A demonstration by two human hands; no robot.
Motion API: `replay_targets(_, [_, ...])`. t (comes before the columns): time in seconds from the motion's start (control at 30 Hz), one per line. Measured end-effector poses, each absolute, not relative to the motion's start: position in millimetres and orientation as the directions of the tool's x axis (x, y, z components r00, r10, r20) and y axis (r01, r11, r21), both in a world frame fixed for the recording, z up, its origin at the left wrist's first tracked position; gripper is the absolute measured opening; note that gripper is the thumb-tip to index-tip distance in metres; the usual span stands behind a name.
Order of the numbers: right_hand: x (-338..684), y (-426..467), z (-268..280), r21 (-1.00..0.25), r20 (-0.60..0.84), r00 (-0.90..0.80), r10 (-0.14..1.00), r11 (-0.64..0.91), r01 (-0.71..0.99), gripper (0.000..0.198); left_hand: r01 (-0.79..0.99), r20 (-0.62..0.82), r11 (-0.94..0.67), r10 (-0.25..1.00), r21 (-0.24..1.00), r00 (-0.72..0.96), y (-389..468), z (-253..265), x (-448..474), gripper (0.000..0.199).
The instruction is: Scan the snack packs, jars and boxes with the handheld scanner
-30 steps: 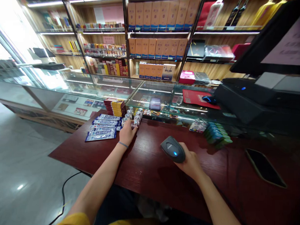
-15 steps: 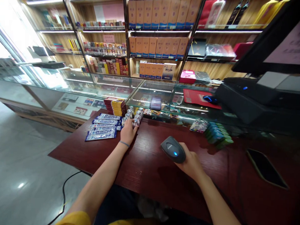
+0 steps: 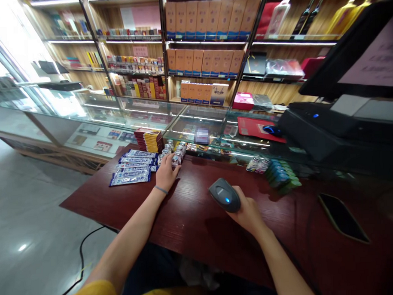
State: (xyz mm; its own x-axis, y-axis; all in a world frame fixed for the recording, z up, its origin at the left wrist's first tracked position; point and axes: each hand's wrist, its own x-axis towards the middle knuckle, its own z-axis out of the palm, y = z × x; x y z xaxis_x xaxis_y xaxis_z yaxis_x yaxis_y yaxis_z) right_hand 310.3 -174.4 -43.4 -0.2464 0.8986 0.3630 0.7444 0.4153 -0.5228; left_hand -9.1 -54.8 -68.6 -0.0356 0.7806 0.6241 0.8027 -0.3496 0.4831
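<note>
My right hand grips a dark barcode scanner with a lit blue spot, held above the brown table. My left hand reaches to a cluster of small silver-topped bottles at the table's far edge. Its thumb and fingers are curled about a front bottle; the fingertips are partly hidden. Left of this hand, several blue-and-white packets lie overlapping in a spread. Behind them stands a stack of red and yellow packs.
Along the table's right side are green-and-blue packs, small wrapped items and a phone. A glass counter borders the far edge, bearing a red mat with a mouse. A dark monitor rises at right.
The view has shifted slightly, so everything appears a little further left. Both hands keep nearly the same places, the left at the bottles and the right on the scanner.
</note>
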Motion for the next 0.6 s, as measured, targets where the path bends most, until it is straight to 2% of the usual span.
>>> replay_targets(0.3, [311.8, -171.5, -35.7, -0.572, 0.350, -0.183, 0.919, 0.364, 0.735, 0.034, 0.809, 0.766, -0.466, 0.642, 0.359, 0.030, -54.8, -64.7, -10.3, 0.047])
replay_targets(0.5, [324.6, -165.8, -37.4, -0.670, 0.377, 0.030, 0.926, 0.250, 0.699, 0.031, 0.774, 0.876, -0.602, 0.463, 0.197, 0.136, -61.1, -57.7, 12.5, 0.044])
replay_targets(0.6, [335.8, -161.8, -37.8, -0.724, 0.404, 0.120, 0.907, 0.237, 0.648, 0.038, 0.710, 0.842, -0.685, 0.472, 0.166, 0.259, -61.0, -58.2, 38.6, 0.045])
